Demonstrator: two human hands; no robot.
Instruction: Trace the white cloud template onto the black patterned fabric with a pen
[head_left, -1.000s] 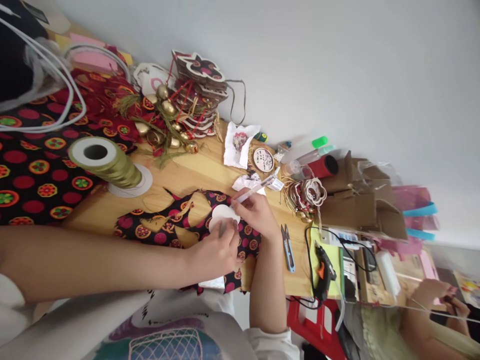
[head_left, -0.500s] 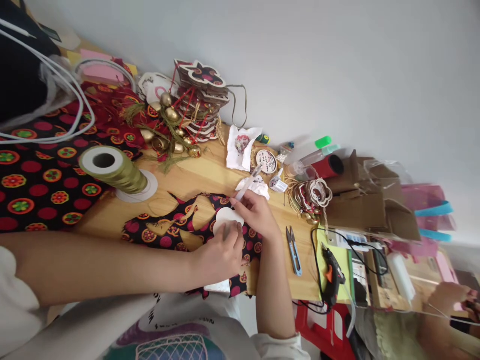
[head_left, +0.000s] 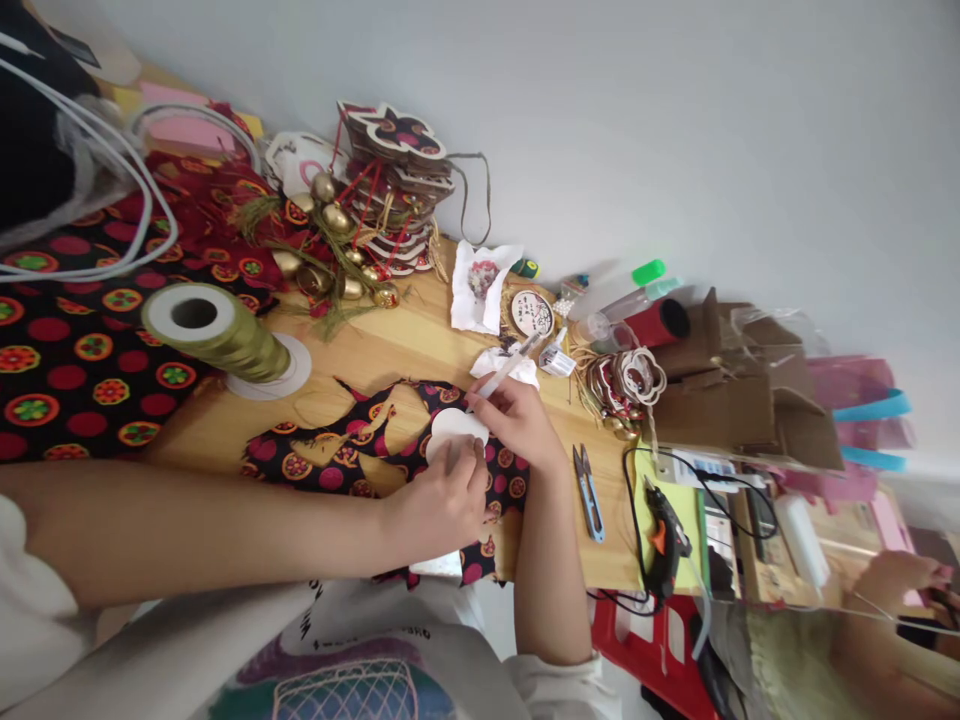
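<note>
My left hand (head_left: 439, 505) presses its fingers down on a white heart-shaped template (head_left: 454, 426), holding it flat on a piece of black fabric with red and orange dots (head_left: 334, 455). My right hand (head_left: 517, 420) is closed round a clear pen (head_left: 504, 372), whose tip meets the upper edge of the template. The fabric has several shapes cut out of it and lies on the wooden table (head_left: 390, 350).
A spool of olive ribbon (head_left: 214, 330) stands at the left, near a pile of gold bells and wooden ornaments (head_left: 375, 215). Blue thread snips (head_left: 589, 490) and a black glue gun (head_left: 664, 535) lie to the right. Another person's hands (head_left: 904, 585) work at the far right.
My right hand has shifted the pen slightly along the template's top edge. The left hand stays pressed on the template; the view has only wobbled.
</note>
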